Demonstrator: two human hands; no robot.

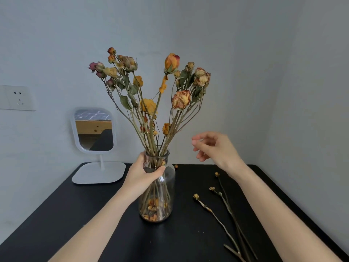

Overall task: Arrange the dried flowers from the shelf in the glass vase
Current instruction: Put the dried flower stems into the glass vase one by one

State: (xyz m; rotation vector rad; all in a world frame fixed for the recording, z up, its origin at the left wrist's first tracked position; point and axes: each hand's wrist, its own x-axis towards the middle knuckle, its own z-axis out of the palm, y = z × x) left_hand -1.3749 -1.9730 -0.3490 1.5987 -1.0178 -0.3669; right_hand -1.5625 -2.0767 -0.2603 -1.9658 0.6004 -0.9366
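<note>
**A:** head view: our left hand is wrapped round the neck of the glass vase, which stands on the black table; most of the dried flowers are in it; three loose stems lie to its right.

**B:** yep; our right hand hovers beside the bunch, fingers loosely curled, holding nothing; we'd guess the stems are feather-light and brittle, so pinch low on the stalk, never the bud.
</note>
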